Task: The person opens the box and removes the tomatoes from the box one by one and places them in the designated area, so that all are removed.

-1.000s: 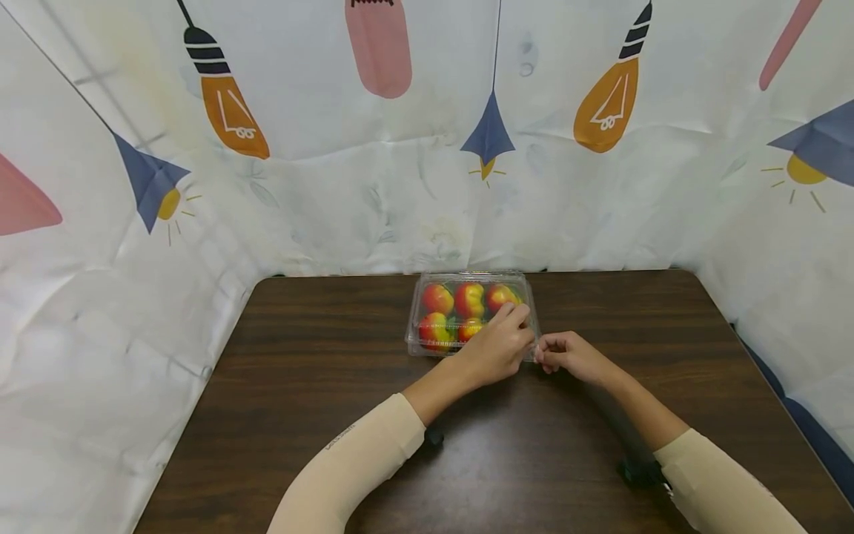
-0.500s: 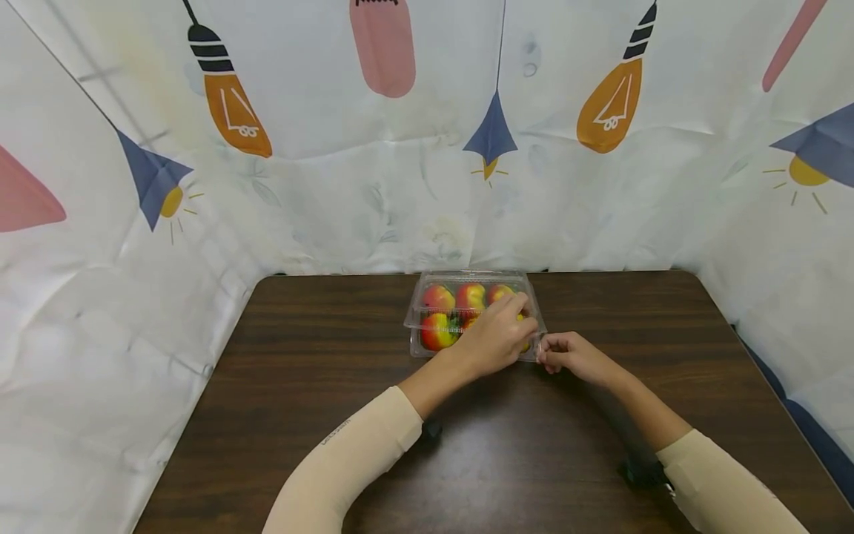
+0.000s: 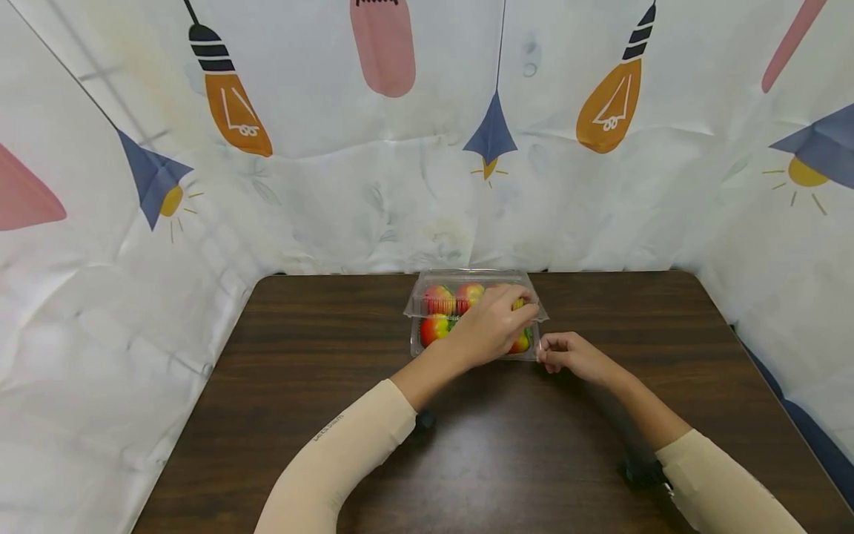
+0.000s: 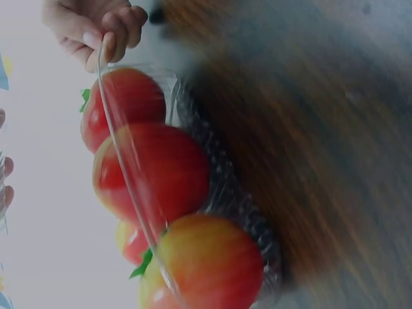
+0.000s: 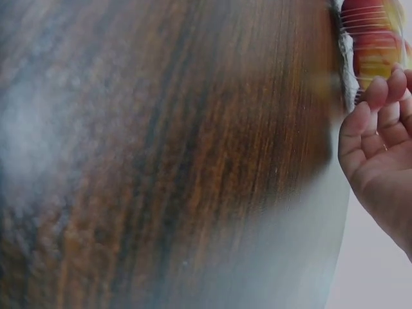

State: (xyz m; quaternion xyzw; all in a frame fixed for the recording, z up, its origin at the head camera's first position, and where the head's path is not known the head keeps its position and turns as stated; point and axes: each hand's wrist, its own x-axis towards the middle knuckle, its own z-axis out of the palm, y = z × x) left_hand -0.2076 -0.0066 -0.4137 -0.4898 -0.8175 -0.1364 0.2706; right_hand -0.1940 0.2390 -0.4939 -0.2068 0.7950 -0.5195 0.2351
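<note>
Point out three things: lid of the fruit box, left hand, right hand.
Lid (image 3: 451,302), head view: its clear panel.
Left hand (image 3: 494,325), head view: back of the hand.
Right hand (image 3: 571,355), head view: between wrist and fingers.

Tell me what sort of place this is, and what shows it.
Probably a work booth: creased white sheeting printed with orange bulbs hangs behind and beside a brown wood-grain table, bearing a clear plastic box of round red-and-yellow fruit.
</note>
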